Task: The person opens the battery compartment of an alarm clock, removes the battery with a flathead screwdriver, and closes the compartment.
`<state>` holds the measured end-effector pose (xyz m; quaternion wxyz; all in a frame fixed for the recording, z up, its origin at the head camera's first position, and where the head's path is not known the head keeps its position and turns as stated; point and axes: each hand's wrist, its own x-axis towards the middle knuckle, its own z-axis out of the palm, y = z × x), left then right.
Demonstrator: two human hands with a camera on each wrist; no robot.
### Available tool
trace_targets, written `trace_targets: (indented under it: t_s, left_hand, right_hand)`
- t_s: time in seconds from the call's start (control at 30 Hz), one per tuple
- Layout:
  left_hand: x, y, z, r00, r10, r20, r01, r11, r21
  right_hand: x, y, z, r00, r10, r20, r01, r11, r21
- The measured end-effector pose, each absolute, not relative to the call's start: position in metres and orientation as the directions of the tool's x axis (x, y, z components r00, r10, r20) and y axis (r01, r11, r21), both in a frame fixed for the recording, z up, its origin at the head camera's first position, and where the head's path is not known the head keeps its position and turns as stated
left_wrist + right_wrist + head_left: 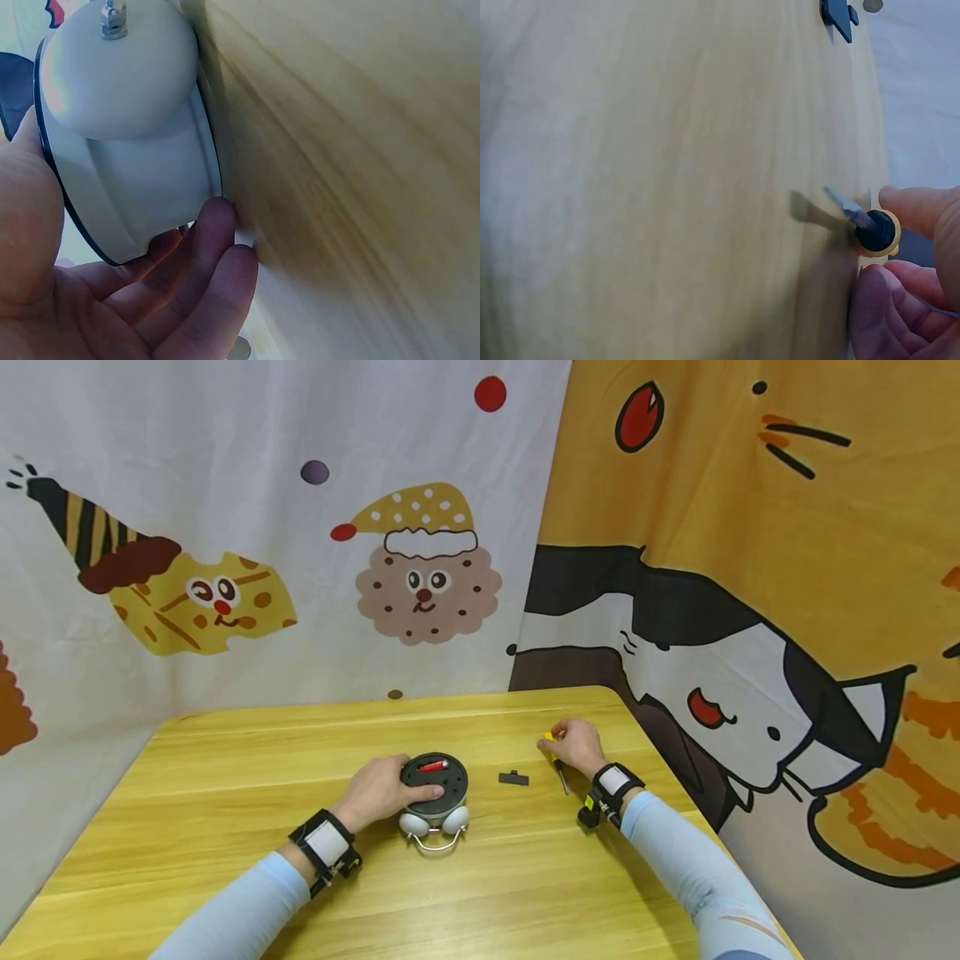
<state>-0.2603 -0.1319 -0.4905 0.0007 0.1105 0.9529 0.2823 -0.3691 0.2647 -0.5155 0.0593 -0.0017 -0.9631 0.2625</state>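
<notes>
A white twin-bell alarm clock (453, 783) (142, 202) lies on its front, its black back facing up and its bells toward the person. A red battery (432, 766) sits in the slot in that back. My left hand (378, 789) (172, 307) grips the clock's side, thumb over the back and fingers underneath by the tabletop. My right hand (581, 747) (922, 277) holds a screwdriver (556, 760) (876, 231) by its yellow and black handle, metal shaft pointing toward the person. Between the hands lies a small black battery cover (513, 778) (837, 18).
Everything rests on a wood-grain table (480, 893) with rounded far corners. Behind it hangs a white cartoon-printed curtain (247, 452). An orange section with a cat print (720, 652) runs along the right side.
</notes>
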Motion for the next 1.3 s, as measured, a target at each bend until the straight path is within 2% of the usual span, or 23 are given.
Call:
trace_targets:
  t_s: [0.17, 0.53, 1.3]
  left_hand:
    - [-0.26, -0.132, -0.493, -0.977, 0.207, 0.058, 0.205, 0.815, 0.541]
    - [-0.26, -0.133, -0.492, -0.977, 0.21, 0.043, 0.199, 0.816, 0.543]
    - [-0.26, -0.132, -0.492, -0.972, 0.225, 0.067, 0.225, 0.812, 0.539]
  right_hand:
    - [-0.366, 0.264, -0.514, -0.993, 0.03, 0.117, -0.033, 0.864, -0.503]
    - [-0.356, 0.249, -0.493, -0.983, -0.045, 0.178, -0.109, 0.923, -0.368]
    - [-0.322, 0.207, -0.457, -0.958, -0.179, 0.223, -0.253, 0.893, -0.373]
